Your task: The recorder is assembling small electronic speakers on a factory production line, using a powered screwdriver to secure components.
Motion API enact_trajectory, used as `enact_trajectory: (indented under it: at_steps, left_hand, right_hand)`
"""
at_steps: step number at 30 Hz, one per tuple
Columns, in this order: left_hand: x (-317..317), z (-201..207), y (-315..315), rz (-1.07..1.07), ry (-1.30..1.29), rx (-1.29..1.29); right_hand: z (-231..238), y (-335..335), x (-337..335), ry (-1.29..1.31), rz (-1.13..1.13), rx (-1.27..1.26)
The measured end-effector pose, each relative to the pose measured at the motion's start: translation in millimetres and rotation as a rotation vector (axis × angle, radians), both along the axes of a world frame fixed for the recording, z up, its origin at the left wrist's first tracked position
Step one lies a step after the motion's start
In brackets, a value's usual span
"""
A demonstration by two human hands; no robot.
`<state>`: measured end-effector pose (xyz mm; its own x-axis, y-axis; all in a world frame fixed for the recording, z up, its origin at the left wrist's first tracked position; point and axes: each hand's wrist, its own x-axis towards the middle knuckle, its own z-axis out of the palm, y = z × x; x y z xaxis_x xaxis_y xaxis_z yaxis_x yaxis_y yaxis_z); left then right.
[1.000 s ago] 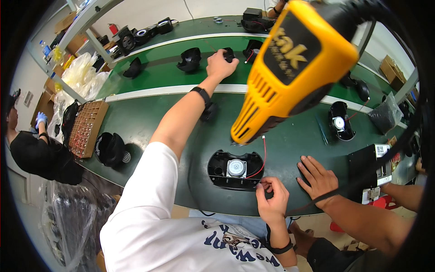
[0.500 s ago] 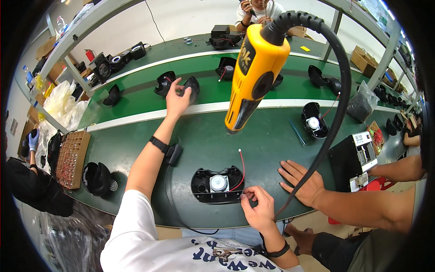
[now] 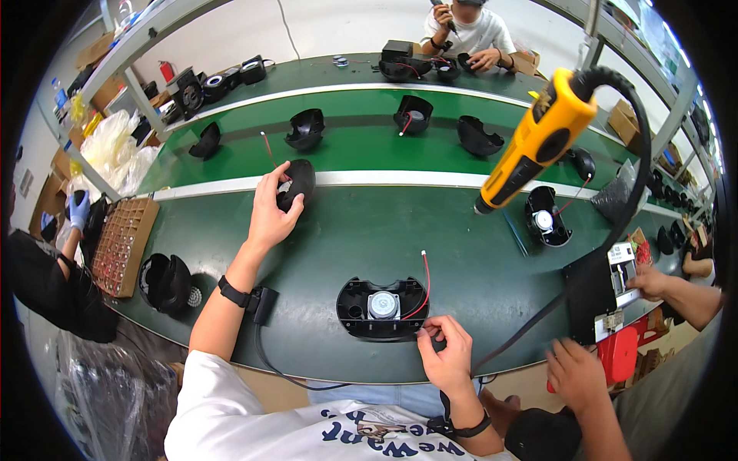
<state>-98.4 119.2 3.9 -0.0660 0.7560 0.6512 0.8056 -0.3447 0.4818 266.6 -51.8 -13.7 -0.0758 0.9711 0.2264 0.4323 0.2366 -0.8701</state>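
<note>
"Standing at the left end of the table, what is that?"

"A brown box with a grid of small compartments. Just right of it sits a dark shell."

"And the left hand?"

"It's holding a rounded black cover, thumb and fingers closed around it, up by the pale rail along the table's far side."

"What's in the middle?"

"An open black housing, resting near the table's front edge. A silver speaker is set inside, and a red wire rises from its right side to a white plug."

"How about the right hand?"

"It's at the housing's lower right corner, fingers curled and the opening narrow. Whether it actually grips the edge, I can't tell."

"Further right?"

"A yellow tool hangs over the table. Beyond are a second open housing and a black and silver machine."
</note>
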Motion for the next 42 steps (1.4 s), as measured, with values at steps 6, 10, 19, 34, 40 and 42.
enact_trajectory:
  at_steps: [6,10,19,34,40,42]
  left_hand:
    - [-1.5,4.4,-22.5,0.017,-0.006,-0.104]
    - [6.7,20.4,-36.8,0.072,0.026,-0.152]
    - [63.3,80.1,-34.1,-0.294,0.123,-0.180]
    - [93.9,18.6,-105.5,-0.873,0.073,-0.519]
    - [103.5,11.2,-117.5,-0.865,-0.039,-0.436]
    - [105.0,8.1,-121.1,-0.838,-0.027,-0.386]
  right_hand:
    - [0.8,-3.6,-1.6,-0.015,-0.020,-0.002]
    - [-0.9,-4.3,0.4,-0.025,-0.023,-0.009]
    - [-4.3,0.7,2.5,0.013,-0.019,0.030]
    - [85.8,36.8,-18.7,0.453,-0.059,0.623]
    - [169.8,86.7,-46.3,0.592,0.036,0.411]
    - [162.9,97.6,-20.4,0.551,0.386,0.513]
